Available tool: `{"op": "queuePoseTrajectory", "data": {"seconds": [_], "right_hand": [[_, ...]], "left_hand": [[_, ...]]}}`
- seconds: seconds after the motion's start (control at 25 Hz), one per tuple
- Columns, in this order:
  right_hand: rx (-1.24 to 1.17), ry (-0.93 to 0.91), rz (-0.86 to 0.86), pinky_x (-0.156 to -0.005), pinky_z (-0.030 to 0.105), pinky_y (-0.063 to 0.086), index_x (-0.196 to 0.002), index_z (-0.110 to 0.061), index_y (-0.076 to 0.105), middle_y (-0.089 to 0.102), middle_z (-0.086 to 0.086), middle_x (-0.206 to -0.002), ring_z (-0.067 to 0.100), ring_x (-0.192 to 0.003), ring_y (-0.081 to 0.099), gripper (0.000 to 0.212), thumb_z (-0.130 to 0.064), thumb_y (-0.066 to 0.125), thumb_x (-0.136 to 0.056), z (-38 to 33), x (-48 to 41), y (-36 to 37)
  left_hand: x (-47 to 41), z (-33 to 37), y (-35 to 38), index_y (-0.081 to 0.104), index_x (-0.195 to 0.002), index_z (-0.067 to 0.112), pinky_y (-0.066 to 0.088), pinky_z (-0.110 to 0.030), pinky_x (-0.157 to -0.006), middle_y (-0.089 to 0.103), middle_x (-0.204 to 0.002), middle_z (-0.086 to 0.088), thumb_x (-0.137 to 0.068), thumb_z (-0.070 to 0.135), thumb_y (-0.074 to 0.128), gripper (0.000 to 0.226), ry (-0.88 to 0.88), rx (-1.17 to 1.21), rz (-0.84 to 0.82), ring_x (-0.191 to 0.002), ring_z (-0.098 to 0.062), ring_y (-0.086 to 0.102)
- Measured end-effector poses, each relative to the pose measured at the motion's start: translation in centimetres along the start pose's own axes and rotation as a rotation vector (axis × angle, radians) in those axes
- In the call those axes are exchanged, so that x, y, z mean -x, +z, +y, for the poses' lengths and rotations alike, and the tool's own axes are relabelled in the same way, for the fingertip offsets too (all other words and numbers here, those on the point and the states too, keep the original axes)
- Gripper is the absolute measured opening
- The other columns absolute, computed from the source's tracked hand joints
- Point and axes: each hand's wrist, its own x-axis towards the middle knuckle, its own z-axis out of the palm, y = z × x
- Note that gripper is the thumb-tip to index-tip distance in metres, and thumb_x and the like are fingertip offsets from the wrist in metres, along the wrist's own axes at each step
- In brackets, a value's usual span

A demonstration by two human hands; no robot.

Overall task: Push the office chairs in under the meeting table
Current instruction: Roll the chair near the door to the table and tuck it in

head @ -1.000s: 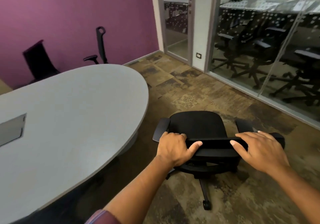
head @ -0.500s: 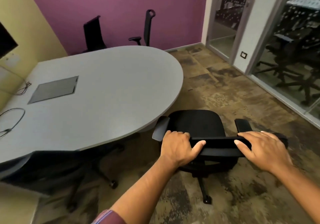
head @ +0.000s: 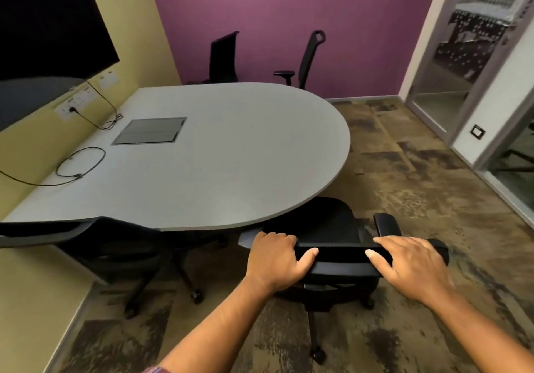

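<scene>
The grey oval meeting table (head: 231, 153) is hiding the front of the black mesh office chair's (head: 326, 222) seat; the left edge is cutting off another black chair (head: 86, 242)

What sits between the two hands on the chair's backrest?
Only a bare stretch of the backrest's top edge lies between the left hand and the right hand, as the head view shows.

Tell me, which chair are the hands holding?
The black chair nearest the camera, gripped on its backrest by the left hand and right hand. Three other chairs go untouched.
</scene>
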Motion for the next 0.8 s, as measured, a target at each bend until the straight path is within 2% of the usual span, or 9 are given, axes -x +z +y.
{"op": "queuePoseTrajectory", "data": {"seconds": [0.2,0.32,0.44,0.64,0.8], "right_hand": [[-0.022,-0.11,-0.079,-0.103,0.045,0.053,-0.128,-0.02,0.076,0.078,-0.003,-0.125,0.018,-0.119,0.071,0.088,-0.082,0.021,-0.097,0.3,-4.6,0.6],[-0.023,-0.158,-0.084,-0.106,0.045,0.051,-0.13,-0.021,0.075,0.078,-0.004,-0.126,0.018,-0.119,0.071,0.086,-0.081,0.024,-0.097,1.1,-7.2,1.0],[-0.029,-0.185,-0.099,-0.107,0.045,0.05,-0.132,-0.022,0.074,0.078,-0.006,-0.122,0.016,-0.115,0.071,0.091,-0.084,0.018,-0.096,0.9,-9.4,1.4],[-0.042,-0.243,-0.124,-0.106,0.045,0.05,-0.134,-0.025,0.071,0.078,-0.007,-0.118,0.017,-0.113,0.071,0.094,-0.087,0.013,-0.094,0.8,-13.1,1.9],[-0.036,-0.278,-0.14,-0.105,0.046,0.05,-0.132,-0.025,0.072,0.079,-0.006,-0.115,0.019,-0.11,0.071,0.083,-0.079,0.022,-0.094,-0.1,-16.0,2.3]], "left_hand": [[-1.5,-1.2,-0.1,0.066,-0.077,0.026,0.051,-0.044,-0.081,0.062,-0.068,0.005,-0.099,0.083,0.025,0.073,-0.111,-0.032,-0.011,-0.07,-0.018,0.061],[-2.6,-0.9,0.0,0.066,-0.076,0.026,0.052,-0.042,-0.077,0.063,-0.067,0.005,-0.099,0.082,0.027,0.073,-0.159,-0.051,0.0,-0.068,-0.017,0.062],[-3.3,-1.5,0.2,0.065,-0.073,0.025,0.052,-0.04,-0.072,0.061,-0.064,0.005,-0.1,0.08,0.03,0.071,-0.206,-0.055,0.005,-0.064,-0.017,0.059],[-5.1,-2.2,0.2,0.071,-0.083,0.026,0.05,-0.04,-0.081,0.067,-0.071,0.006,-0.099,0.081,0.025,0.074,-0.26,-0.048,-0.002,-0.07,-0.017,0.062],[-6.3,-3.6,0.4,0.072,-0.085,0.025,0.051,-0.042,-0.085,0.069,-0.074,0.005,-0.1,0.081,0.023,0.076,-0.304,-0.062,-0.014,-0.073,-0.018,0.065]]}}
